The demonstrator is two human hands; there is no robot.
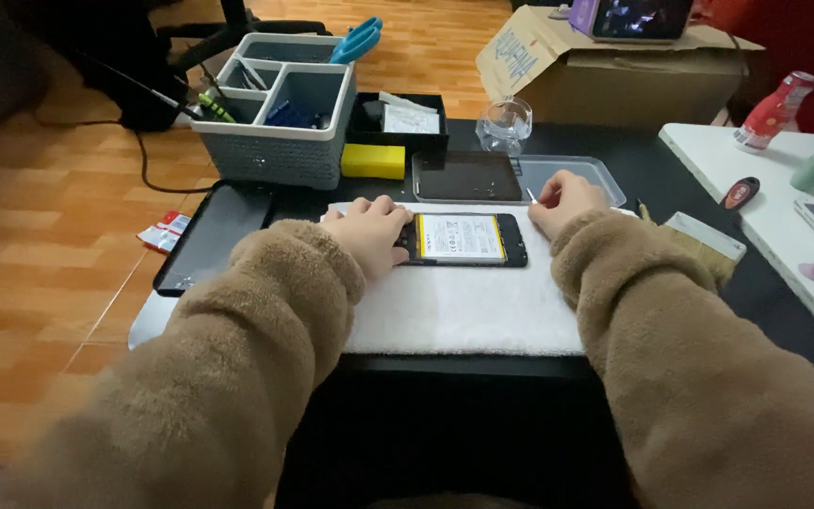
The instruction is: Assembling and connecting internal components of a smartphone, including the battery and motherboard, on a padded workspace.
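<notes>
**Opened phone on white cloth, both hands at its ends**

The left hand (369, 231) rests on the left end of the opened phone (463, 239), fingers curled down over that end and pressing on it — a hold from above, not a full wrap. The right hand (565, 200) sits just beside the phone's right end, fingers pinched together on a thin metal tool (530, 195) whose tip points up and to the left. Whether that hand touches the phone cannot be told.

The phone lies flat, back cover off, its battery with a white label and yellow edge facing up. It rests on a white cloth (463, 311) spread over a black table (671, 179), near the cloth's far edge.

Beyond the phone lies a clear plastic tray (581, 172) with a dark panel (466, 177) in its left part. A yellow block (372, 161) sits left of the tray, and a grey organiser basket (280, 151) holding blue scissors (358, 42) stands behind it. A black tray (211, 236) lies at the table's left edge. A clear tape roll (504, 123) stands behind the plastic tray — a brush (704, 240) lies right of the right sleeve.
</notes>
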